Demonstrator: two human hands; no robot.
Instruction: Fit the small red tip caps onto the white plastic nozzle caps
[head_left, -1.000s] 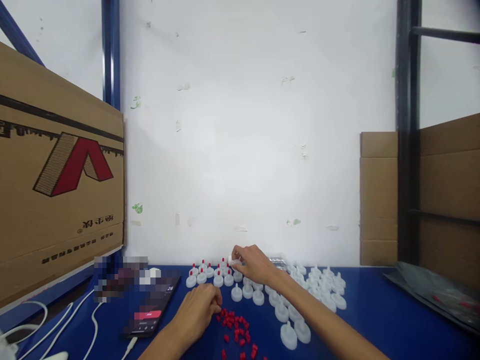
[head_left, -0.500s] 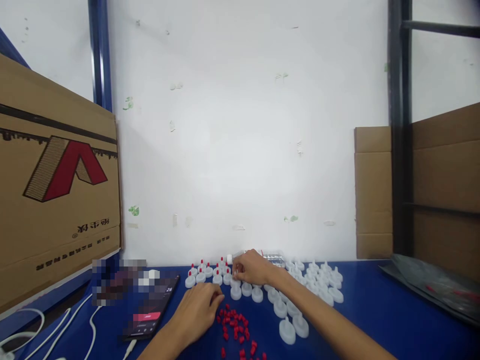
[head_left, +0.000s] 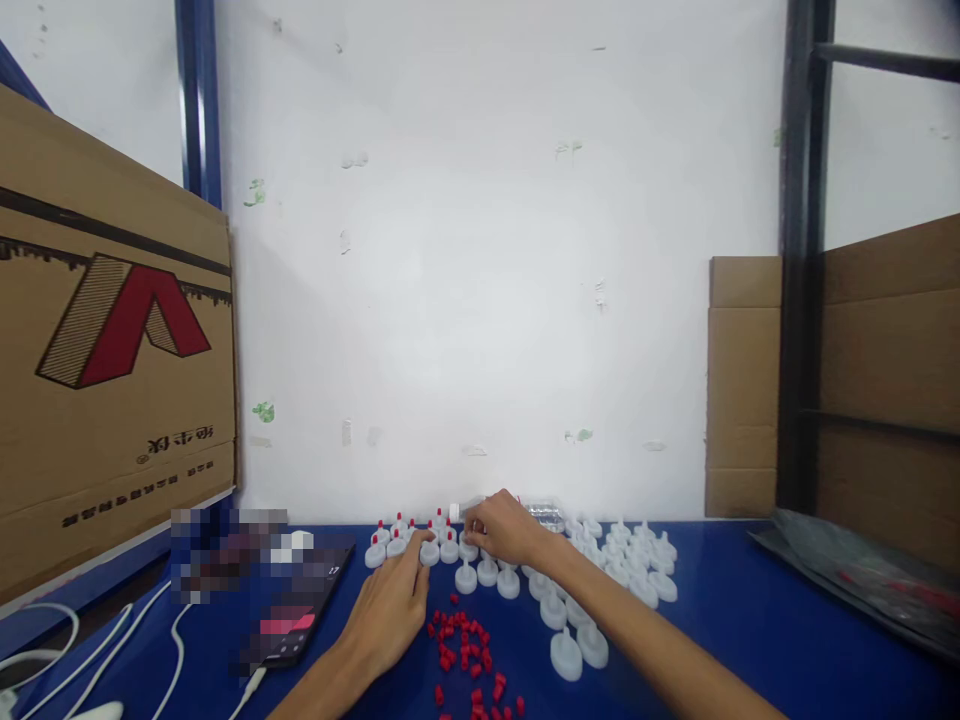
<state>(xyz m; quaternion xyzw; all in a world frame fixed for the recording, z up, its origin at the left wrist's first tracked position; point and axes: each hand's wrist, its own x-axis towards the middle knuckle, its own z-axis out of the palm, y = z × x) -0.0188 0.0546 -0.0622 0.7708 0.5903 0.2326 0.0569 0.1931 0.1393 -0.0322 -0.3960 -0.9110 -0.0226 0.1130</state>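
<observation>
My right hand (head_left: 508, 528) is closed in a pinch at the top of a white nozzle cap (head_left: 469, 552) in the back row; whether a red tip is between the fingers is hidden. My left hand (head_left: 391, 600) reaches forward with its index finger stretched out, at a white cap (head_left: 429, 553) with a red tip. Around it stand several white caps (head_left: 375, 553) topped with red tips. In front of my hands lies a scatter of loose red tips (head_left: 465, 640). White nozzle caps without red tips (head_left: 566, 655) spread to the right, partly behind my right forearm.
A clear plastic bottle (head_left: 544, 514) lies along the wall behind my right hand. At left are a phone (head_left: 311, 610) with a white cable (head_left: 251, 688) and a large cardboard box (head_left: 127, 330). A dark plastic bag (head_left: 862, 570) rests at the table's right edge.
My left hand has moved forward from beside the loose red tips to the red-tipped caps, its index finger now extended. The right hand stays pinched at about the same cap.
</observation>
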